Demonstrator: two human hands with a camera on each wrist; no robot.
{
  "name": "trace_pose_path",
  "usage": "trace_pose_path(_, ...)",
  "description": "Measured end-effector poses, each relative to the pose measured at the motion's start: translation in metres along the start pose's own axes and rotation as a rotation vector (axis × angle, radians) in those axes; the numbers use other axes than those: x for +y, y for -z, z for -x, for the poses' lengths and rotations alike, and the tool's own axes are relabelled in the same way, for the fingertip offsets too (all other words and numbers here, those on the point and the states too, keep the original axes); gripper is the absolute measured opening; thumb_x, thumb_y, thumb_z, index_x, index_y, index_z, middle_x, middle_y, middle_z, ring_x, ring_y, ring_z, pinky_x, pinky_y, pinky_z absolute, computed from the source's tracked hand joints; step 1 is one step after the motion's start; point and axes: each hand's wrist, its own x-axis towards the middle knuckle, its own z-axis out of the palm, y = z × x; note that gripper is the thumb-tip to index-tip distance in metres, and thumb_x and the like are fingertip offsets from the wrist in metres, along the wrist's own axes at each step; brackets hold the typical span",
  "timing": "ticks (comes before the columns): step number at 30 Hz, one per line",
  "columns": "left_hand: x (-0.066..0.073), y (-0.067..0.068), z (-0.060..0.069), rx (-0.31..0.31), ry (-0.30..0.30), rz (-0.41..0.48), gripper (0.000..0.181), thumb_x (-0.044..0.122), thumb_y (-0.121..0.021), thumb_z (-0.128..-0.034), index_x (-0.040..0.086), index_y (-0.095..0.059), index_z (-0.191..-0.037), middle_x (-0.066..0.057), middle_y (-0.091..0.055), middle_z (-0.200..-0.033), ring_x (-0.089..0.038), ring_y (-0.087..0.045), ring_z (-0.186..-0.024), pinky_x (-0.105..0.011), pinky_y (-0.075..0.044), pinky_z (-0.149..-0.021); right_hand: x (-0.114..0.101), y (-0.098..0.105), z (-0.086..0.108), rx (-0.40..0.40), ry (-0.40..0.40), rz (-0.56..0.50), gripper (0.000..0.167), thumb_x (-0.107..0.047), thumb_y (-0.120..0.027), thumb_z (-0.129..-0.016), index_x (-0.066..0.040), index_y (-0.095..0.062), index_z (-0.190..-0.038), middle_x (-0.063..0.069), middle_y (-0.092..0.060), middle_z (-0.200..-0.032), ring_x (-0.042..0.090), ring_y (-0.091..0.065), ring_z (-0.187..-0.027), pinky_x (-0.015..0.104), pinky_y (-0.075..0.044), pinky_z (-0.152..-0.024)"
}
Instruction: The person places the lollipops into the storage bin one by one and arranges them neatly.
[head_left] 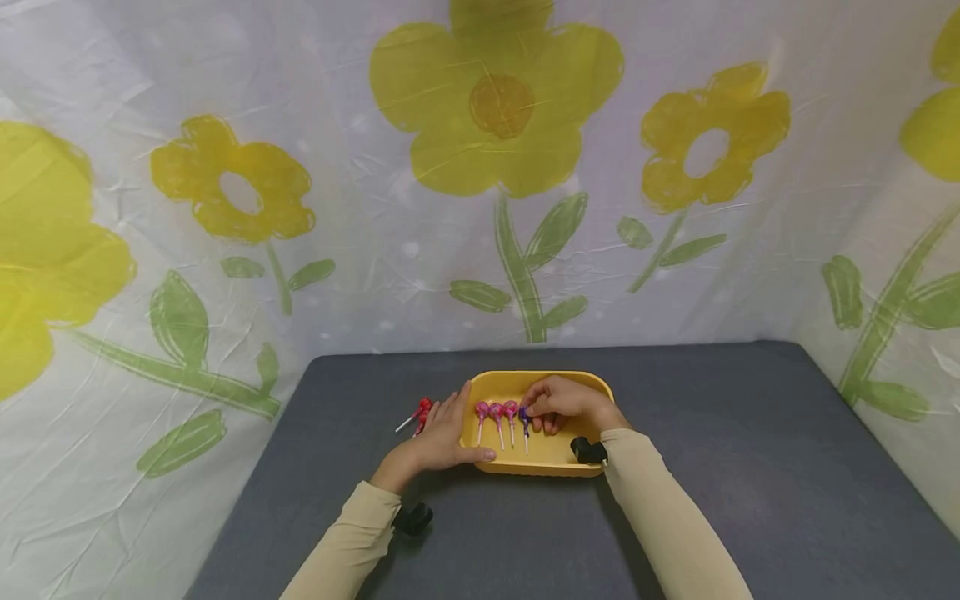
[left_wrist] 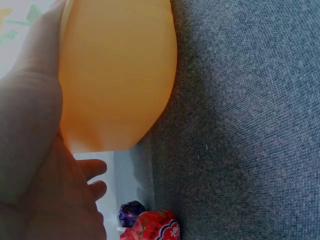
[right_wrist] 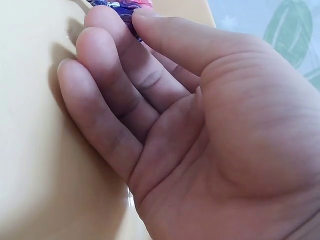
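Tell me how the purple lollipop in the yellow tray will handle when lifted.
The purple lollipop is probably light, being small beside the right hand pinching it. Its straight stick looks stiff. The rounded head might roll if released.

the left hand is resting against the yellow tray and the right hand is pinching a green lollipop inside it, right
Not quite: the lollipop isn't green. The left hand is resting against the yellow tray and the right hand is pinching a purple lollipop inside it, as the head view shows.
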Motion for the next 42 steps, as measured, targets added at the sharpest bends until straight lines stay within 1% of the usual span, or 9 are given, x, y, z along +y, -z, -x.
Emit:
trace_pose_path(6,0.0010,0.0006,-0.0008,0.008,-0.002,0.005,0.126,0.062,-0.074,-0.0781,0.005,0.003,-0.159,-0.022,-0.017,-0.164,-0.040,-0.014,-0.154,-0.060,-0.004,-0.124,-0.0003,0.0006,0.0010,0.002,0.013,-0.004,0.023,-0.013,-0.056,-0.100,-0.001,-0.064,-0.119,0.009,-0.068,-0.076,0.012,-0.060,-0.055,0.027,-0.056,-0.055)
trace_pose_path(12,0.0001,0.0003,-0.0006,0.007,-0.014,0.002,0.126,0.063,-0.074,-0.0781,0.004,0.003,-0.159,-0.023,-0.018,-0.164,-0.041,-0.015,-0.153,-0.061,-0.005,-0.124,0.0011,0.0008,0.0007,-0.013,0.034,-0.010,0.033,-0.012,-0.053,-0.101,-0.001,-0.059,-0.132,0.009,-0.067,-0.078,0.012,-0.058,-0.054,0.027,-0.055,-0.054)
trace_pose_path(18,-0.0008,0.0000,-0.0011,0.009,-0.008,0.004,0.126,0.063,-0.074,-0.0777,0.004,0.003,-0.159,-0.022,-0.018,-0.164,-0.041,-0.015,-0.154,-0.060,-0.005,-0.124,0.0015,0.0008,-0.0014,-0.013,0.041,0.006,0.037,-0.013,-0.052,-0.102,-0.006,-0.057,-0.138,0.007,-0.065,-0.077,0.011,-0.057,-0.053,0.025,-0.053,-0.052)
trace_pose_path(23,-0.0011,-0.0007,-0.0009,0.007,-0.007,0.003,0.127,0.064,-0.074,-0.0770,0.004,0.003,-0.159,-0.021,-0.018,-0.165,-0.039,-0.014,-0.154,-0.060,-0.005,-0.124,0.0021,0.0010,-0.0013,-0.048,0.040,-0.017,0.041,-0.013,-0.050,-0.103,-0.010,-0.051,-0.144,0.007,-0.063,-0.074,0.011,-0.054,-0.052,0.025,-0.052,-0.052)
trace_pose_path(26,-0.0009,-0.0006,-0.0013,0.009,-0.011,0.005,0.127,0.064,-0.074,-0.0773,0.004,0.003,-0.159,-0.021,-0.017,-0.165,-0.039,-0.014,-0.154,-0.060,-0.005,-0.124,0.0021,0.0019,-0.0009,-0.049,0.048,-0.010,0.041,-0.012,-0.049,-0.103,-0.011,-0.051,-0.145,0.008,-0.062,-0.073,0.012,-0.054,-0.051,0.026,-0.052,-0.051)
trace_pose_path(31,-0.0018,-0.0015,-0.0019,0.014,-0.010,0.003,0.127,0.063,-0.074,-0.0773,0.004,0.003,-0.159,-0.022,-0.018,-0.164,-0.040,-0.014,-0.154,-0.060,-0.005,-0.124,0.0018,0.0028,-0.0016,-0.039,0.047,-0.004,0.037,-0.012,-0.050,-0.103,-0.013,-0.057,-0.139,0.008,-0.062,-0.073,0.013,-0.054,-0.051,0.026,-0.052,-0.051)
trace_pose_path(34,-0.0030,-0.0027,-0.0024,0.016,-0.008,-0.004,0.127,0.064,-0.074,-0.0771,0.004,0.003,-0.159,-0.021,-0.018,-0.164,-0.039,-0.015,-0.154,-0.060,-0.005,-0.124,0.0015,0.0020,-0.0016,-0.037,0.040,-0.019,0.035,-0.013,-0.050,-0.103,-0.012,-0.059,-0.137,0.008,-0.062,-0.073,0.012,-0.054,-0.051,0.025,-0.052,-0.050)
trace_pose_path(42,-0.0016,-0.0023,-0.0011,0.012,0.001,0.002,0.126,0.063,-0.074,-0.0774,0.005,0.003,-0.159,-0.021,-0.018,-0.164,-0.039,-0.014,-0.154,-0.060,-0.005,-0.124,0.0019,0.0012,-0.0010,-0.040,0.048,-0.017,0.036,-0.012,-0.050,-0.103,-0.009,-0.057,-0.137,0.008,-0.062,-0.076,0.012,-0.054,-0.051,0.025,-0.051,-0.051)
